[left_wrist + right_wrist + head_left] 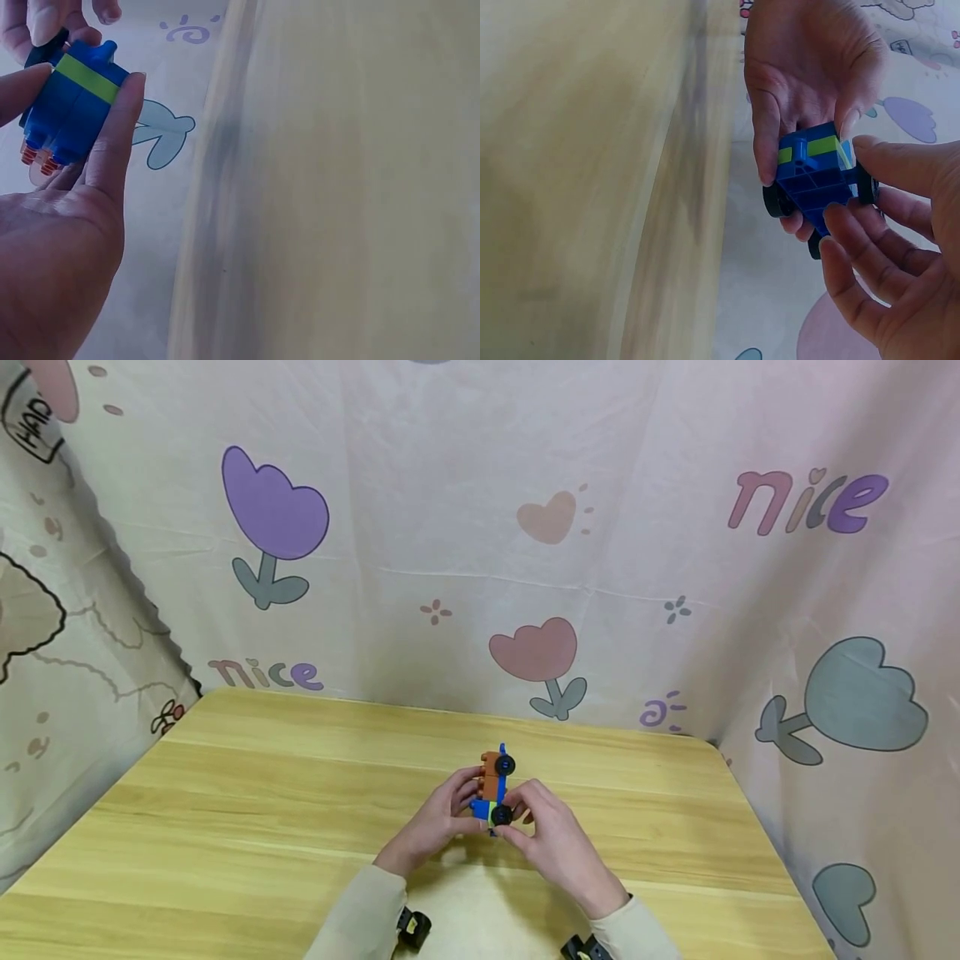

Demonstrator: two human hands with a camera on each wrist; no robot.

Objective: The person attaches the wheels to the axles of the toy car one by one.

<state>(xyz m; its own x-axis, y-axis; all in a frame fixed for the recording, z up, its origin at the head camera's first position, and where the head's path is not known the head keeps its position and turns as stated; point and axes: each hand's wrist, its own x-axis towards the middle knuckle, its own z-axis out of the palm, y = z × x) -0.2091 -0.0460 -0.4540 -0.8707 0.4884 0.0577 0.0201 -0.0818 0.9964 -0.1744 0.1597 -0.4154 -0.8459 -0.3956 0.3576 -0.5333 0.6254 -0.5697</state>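
Note:
A toy car (491, 787) made of building blocks is held up over the table, tipped on end. My left hand (431, 822) grips its body between thumb and fingers from the left. Orange bricks stand toward the far end, blue bricks (71, 112) with a lime-green layer toward me. On the right side, my right hand (558, 843) pinches the near black wheel (866, 186) between thumb and fingertips. A second black wheel (506, 765) shows at the far end. The right wrist view shows the ribbed blue underside (814, 191) and more wheels.
The wood-grain table (262, 827) spreads around both hands. Behind it hangs a pale curtain (420, 527) printed with flowers and words, with more printed cloth along both sides. Dark wrist cameras (413, 929) sit at the cuffs.

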